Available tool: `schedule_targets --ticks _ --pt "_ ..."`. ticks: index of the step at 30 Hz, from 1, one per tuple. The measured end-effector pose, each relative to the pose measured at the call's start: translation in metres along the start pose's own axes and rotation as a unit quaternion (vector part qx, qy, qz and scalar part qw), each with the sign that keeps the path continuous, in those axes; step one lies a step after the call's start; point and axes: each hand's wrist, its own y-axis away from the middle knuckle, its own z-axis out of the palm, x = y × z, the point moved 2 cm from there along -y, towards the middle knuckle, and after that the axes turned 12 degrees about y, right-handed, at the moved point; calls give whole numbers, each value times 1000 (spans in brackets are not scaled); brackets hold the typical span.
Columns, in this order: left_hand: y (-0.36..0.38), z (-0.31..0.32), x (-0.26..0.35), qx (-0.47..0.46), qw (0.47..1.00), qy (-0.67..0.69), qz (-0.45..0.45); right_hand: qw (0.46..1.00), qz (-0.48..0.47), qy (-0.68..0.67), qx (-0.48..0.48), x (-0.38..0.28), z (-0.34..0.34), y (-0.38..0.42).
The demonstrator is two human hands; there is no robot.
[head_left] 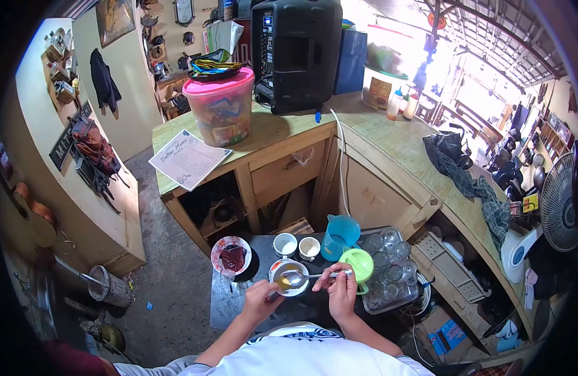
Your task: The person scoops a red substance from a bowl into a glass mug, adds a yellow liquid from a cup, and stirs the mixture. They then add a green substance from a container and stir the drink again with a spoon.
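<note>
A small white bowl (274, 267) with coloured marks on its rim stands on the dark low table (229, 313) in front of me. My left hand (262, 301) is closed at the bowl's near left rim, thumb and fingers gripping it. Between finger and thumb, my right hand (342, 293) grips the handle of a metal spoon (314, 276). The spoon's head lies over the bowl, beside something yellowish inside it. Just behind the bowl are two white cups (285, 243). To the left sits a bowl (221, 245) with a dark red plastic bag (232, 257) in it.
A blue pitcher (341, 235), a light green lidded jug (356, 263) and a tray (389, 305) of upturned glasses stand to the right. Beyond, a wooden counter (289, 128) carries a pink-lidded tub (220, 113), a menu sheet (187, 158) and a black speaker (295, 56).
</note>
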Motion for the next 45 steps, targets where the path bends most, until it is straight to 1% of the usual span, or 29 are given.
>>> schedule_targets --ticks 1,3,4,6,7,9,10,12,14,16,17,18,21,23,24,26,28,29,30,31,34,35,36,38,39,42,43,45 --pt "2 1 -2 0 1000 0 0 1000 0 0 0 0 -1 0" --pt "7 2 -8 28 999 -10 -42 999 -32 15 13 -2 -3 -1" --pt "9 2 -8 28 999 -10 -42 999 -32 15 13 -1 -4 0" --pt "11 1 -13 65 991 7 -120 991 -83 98 25 3 -8 1" --pt "13 0 -15 66 991 7 -119 991 -83 98 24 7 -10 2" --pt "17 -3 -22 87 981 -23 -172 976 -132 172 11 13 -13 5" --pt "17 -5 -21 87 981 -23 -172 976 -132 172 11 16 -15 7" --pt "16 -9 -19 102 966 -16 -237 941 -175 289 -24 19 -17 11" --pt "16 -10 -20 118 961 -14 -251 935 -183 304 -29 22 -16 13" --pt "14 -10 -21 134 955 -11 -263 878 -249 403 -75 17 -13 14" --pt "13 -11 -21 149 951 -10 -269 876 -255 402 -77 18 -12 15" --pt "12 -12 -21 164 947 -10 -274 876 -255 402 -77 18 -12 15" --pt "18 -12 -38 168 941 -22 -292 871 -258 410 -88 18 -12 18" --pt "18 -13 -45 161 941 -28 -295 907 -190 372 -52 20 -14 19" --pt "18 -13 -49 154 941 -35 -299 907 -190 372 -52 21 -16 21" --pt "29 -7 -76 157 941 -20 -298 949 -108 297 -21 27 -24 21" --pt "40 0 -110 159 942 -3 -296 947 -117 299 -13 28 -28 22" --pt "44 5 -126 154 945 -22 -289 949 -109 295 -4 28 -31 23" --pt "42 9 -131 149 947 -40 -281 951 -101 291 5 29 -33 25" --pt "40 12 -137 142 939 -44 -311 951 -102 293 5 29 -36 26" --pt "27 21 -151 154 934 -25 -321 946 -104 306 3 31 -42 31" --pt "26 25 -163 154 949 -58 -268 950 -94 297 10 33 -43 33" --pt "27 32 -175 154 950 -56 -268 954 -84 288 17 34 -43 34" --pt "29 41 -194 175 931 0 -322 953 -75 293 17 33 -44 37" --pt "29 43 -197 175 931 1 -321 953 -67 295 17 33 -44 38" --pt "34 51 -202 181 940 -83 -276 957 -57 284 13 35 -43 41" --pt "37 53 -203 182 941 -82 -274 956 -53 289 7 35 -42 41" --pt "48 56 -207 166 929 -31 -328 957 -43 286 10 39 -43 42"
